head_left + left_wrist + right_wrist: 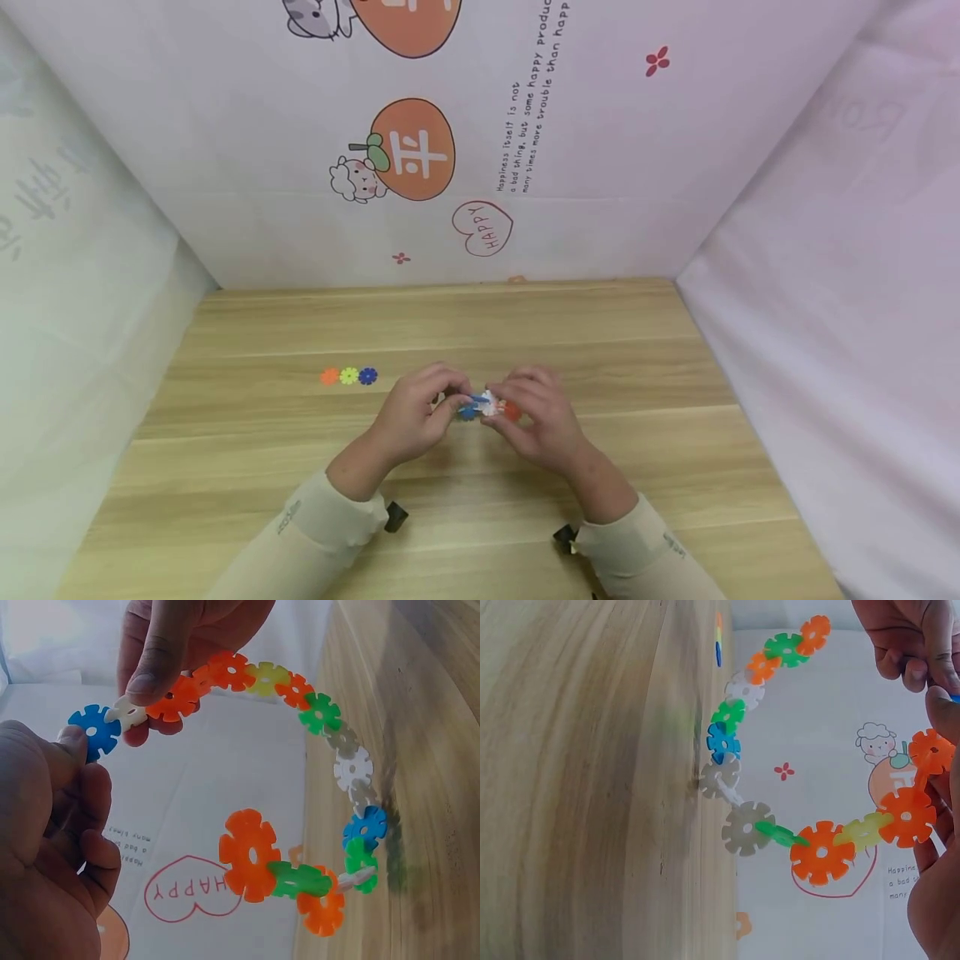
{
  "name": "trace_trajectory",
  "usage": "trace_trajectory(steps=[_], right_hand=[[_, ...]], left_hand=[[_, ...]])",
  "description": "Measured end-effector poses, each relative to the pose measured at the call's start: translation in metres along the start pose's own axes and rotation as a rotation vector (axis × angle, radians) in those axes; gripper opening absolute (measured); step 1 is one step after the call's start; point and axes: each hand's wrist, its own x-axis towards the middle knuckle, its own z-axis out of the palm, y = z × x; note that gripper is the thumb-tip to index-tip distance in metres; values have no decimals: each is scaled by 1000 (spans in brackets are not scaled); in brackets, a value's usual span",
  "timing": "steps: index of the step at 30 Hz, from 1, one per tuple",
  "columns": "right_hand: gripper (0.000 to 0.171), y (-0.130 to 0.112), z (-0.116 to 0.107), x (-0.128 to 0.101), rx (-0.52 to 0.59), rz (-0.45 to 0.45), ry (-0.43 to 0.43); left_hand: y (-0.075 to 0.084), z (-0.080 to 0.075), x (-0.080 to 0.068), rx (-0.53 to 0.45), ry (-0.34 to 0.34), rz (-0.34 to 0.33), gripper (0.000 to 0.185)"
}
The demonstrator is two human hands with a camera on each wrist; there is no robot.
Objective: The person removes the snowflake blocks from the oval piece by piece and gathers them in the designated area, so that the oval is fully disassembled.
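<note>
Notched plastic snowflake discs, linked edge to edge, form a long curved chain hanging between both hands and the table. My left hand pinches a blue disc between thumb and fingers. Joined to it at the chain's end is a white disc, pinched by my right hand. Orange, yellow, green, grey and blue discs follow; a green disc and an orange disc lie near the far end. In the head view, the hands hide most of the chain.
On the wooden table, left of the hands, an orange disc, a yellow disc and a dark blue disc lie in a row. Printed white cloth stands behind the table, with white cloth along both sides.
</note>
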Motion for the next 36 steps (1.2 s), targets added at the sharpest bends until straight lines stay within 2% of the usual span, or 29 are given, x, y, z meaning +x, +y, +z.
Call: trace_trajectory(steps=[14,17,21,23,29,36], right_hand=[[32,-5,1,3,32,10,31],[33,-2,-1,-1,24,13,44],[36,5,-6,-10,-1,6,96],[36,8,-8,-14,-7,8,111],[35,10,-11,-16,-21,6,95],[33,8,-13,-12,-28,-4,92]], left_hand=[[1,-2,-2,2,61,10,3],[0,-8,0,-27,130,36,9],[-1,-27,6,-43,243,69,21],[-2,-35,8,-29,254,61,21],[-14,-46,-2,30,239,-57,3],[-34,-59,-14,119,259,-221,4]])
